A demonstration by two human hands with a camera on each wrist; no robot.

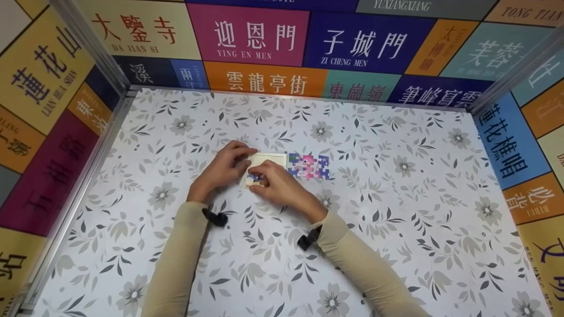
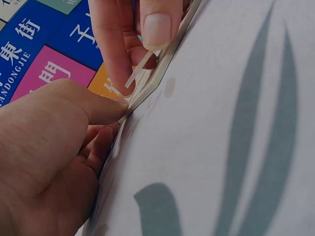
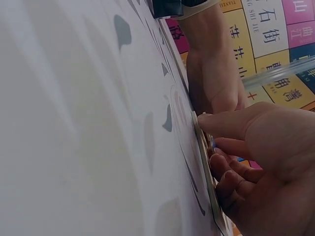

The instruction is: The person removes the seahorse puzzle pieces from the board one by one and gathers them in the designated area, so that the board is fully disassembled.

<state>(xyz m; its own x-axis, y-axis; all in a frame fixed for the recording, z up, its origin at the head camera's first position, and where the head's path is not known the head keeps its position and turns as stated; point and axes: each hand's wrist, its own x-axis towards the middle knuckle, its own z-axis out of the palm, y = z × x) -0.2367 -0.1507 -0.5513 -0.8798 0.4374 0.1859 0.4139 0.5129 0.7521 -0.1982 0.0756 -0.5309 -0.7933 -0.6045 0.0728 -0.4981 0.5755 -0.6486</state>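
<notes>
A shallow, pale puzzle tray (image 1: 277, 156) lies on the table, with blue and purple puzzle pieces (image 1: 254, 179) showing in its lower left part. My left hand (image 1: 221, 168) holds the tray's left side, its thumb (image 2: 106, 107) against the rim in the left wrist view. Over the tray, my right hand (image 1: 284, 185) pinches a thin puzzle piece (image 2: 140, 69), tilted above the rim. That hand (image 3: 266, 152) hides much of the tray. Directly right of the tray lies a group of joined puzzle pieces (image 1: 309, 167) with a pink figure on blue-purple.
The table (image 1: 396, 211) has a white cover printed with grey leaves and flowers. Panels (image 1: 260, 39) with coloured blocks and Chinese lettering stand along the back and both sides. A black wrist camera (image 1: 216, 217) sits on the left wrist, another (image 1: 309, 237) on the right.
</notes>
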